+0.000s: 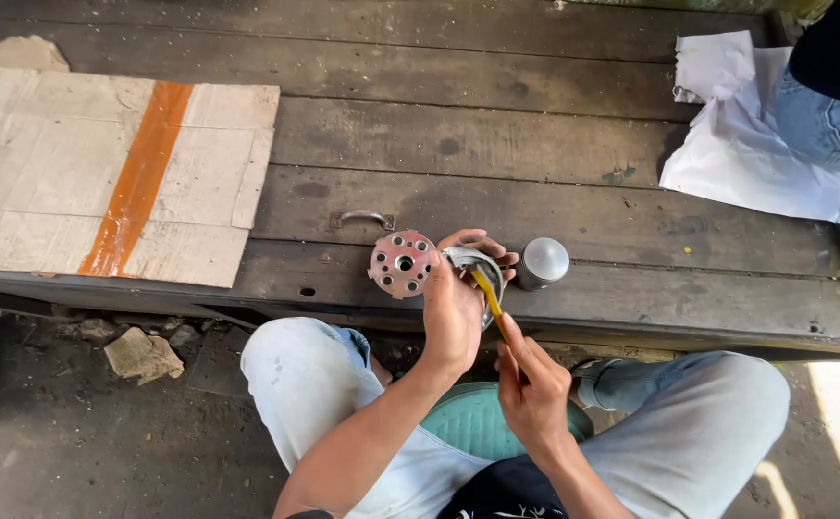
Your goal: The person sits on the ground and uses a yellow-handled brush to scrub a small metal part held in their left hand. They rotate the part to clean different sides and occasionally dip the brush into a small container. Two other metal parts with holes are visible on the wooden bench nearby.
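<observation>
Left hand (454, 308) cups ring (478, 269); yellow tool (490, 300) angles up-left.

We're looking down on a dark, weathered plank platform (535, 144) with flattened cardboard (103, 173) on its left and crumpled white paper (737, 144) at right. Below, dirt ground (74, 442), perhaps littered with rubble, and bright sunlight at right.

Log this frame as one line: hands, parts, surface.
left hand: holds round metal part | right hand: yellow tool on part | bench: perforated disc, metal cylinder
</observation>
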